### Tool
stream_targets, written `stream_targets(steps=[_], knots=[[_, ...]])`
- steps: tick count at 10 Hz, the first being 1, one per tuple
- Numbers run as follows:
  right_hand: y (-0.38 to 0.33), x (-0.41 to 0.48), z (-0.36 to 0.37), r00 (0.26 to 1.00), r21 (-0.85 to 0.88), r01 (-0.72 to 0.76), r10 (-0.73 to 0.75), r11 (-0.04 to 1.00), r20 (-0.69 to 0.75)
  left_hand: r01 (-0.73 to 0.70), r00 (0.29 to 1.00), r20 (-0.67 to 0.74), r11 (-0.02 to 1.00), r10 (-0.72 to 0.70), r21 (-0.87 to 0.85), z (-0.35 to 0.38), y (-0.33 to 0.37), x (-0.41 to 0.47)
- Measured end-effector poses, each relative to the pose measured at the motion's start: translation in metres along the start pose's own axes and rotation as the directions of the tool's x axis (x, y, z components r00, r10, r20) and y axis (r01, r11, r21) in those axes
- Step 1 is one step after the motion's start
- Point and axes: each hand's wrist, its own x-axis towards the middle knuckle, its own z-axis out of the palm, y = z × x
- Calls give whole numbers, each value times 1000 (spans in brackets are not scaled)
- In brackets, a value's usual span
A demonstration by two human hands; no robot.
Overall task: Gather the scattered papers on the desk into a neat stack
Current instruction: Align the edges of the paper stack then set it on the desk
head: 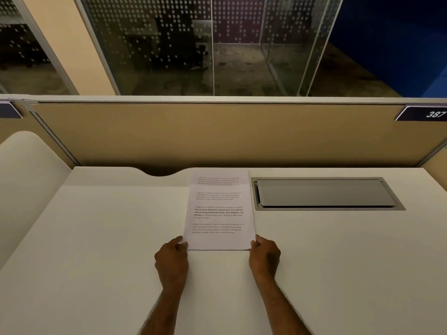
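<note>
Two bare forearms come up from the bottom centre of the frame onto a white desk [96, 238]. Left hand [172, 258] sits lower centre, knuckles up, fingers curled, thumb and fingertips pinching the near-left corner of the papers [219, 209]. Right hand [264, 257] mirrors it just right of centre, fingers curled and pinching the near-right corner. The papers sit in the middle of the frame, between and just above the two hands, long side running away from the camera, edges lined up so they read as one squared sheet or stack; how many sheets, cannot tell. The far end reaches the desk's back edge. The top sheet shows four blocks of printed text, the third block partly bold; the upper blocks are too faint to read. Just right of the papers, middle right of the frame, a grey metal cable hatch [326, 193] is set flush in the desk with its lid closed, apart from the papers by a thin strip of desk. At the back edge, left of the papers, a curved cutout [160, 172] notches the desk. At the left edge a white rounded side panel [21, 170] stands up. Behind the desk a tan partition [217, 134] spans the frame, with a dark number plate [425, 114] reading 387 at its upper right. Above it, dotted glass walls [169, 44] fill the top of the frame.
</note>
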Motion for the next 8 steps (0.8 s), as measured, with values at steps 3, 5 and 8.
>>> stream_targets(steps=[3, 5, 8], knots=[[-3, -1, -1, 999, -122, 49, -51, 991, -13, 18, 1000, -17, 1000, -18, -19, 0, 2, -3], [-4, 0, 0, 999, -131, 53, -54, 990, -4, 62, 998, 0, 996, -62, -63, 2, 2, -2], [-1, -28, -24, 979, -210, 200, -203, 957, 8, -196, 980, 14, 980, 197, -15, -20, -1, -24]])
